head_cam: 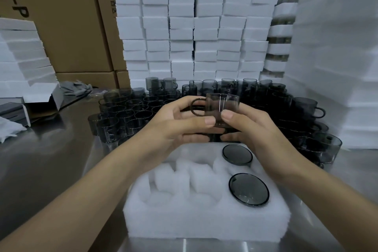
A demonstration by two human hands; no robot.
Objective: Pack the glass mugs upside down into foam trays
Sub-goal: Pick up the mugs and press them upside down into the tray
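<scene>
I see both hands gripping one smoky grey glass mug (222,109) above the white foam tray (204,217) on the steel desk (51,159). The left hand (180,122) holds it near the handle and the right hand (251,127) pinches the wall. I judge it light, rigid, slick and breakable, best held round the body.

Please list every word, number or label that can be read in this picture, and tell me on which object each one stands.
"0-P": large black print, turned sideways, on the cardboard box at the upper left; its beginning is cut off by the picture edge.
Small dark print on the second cardboard box beside it: too blurred to read.
The held glass mug and the foam tray: no text visible.
</scene>
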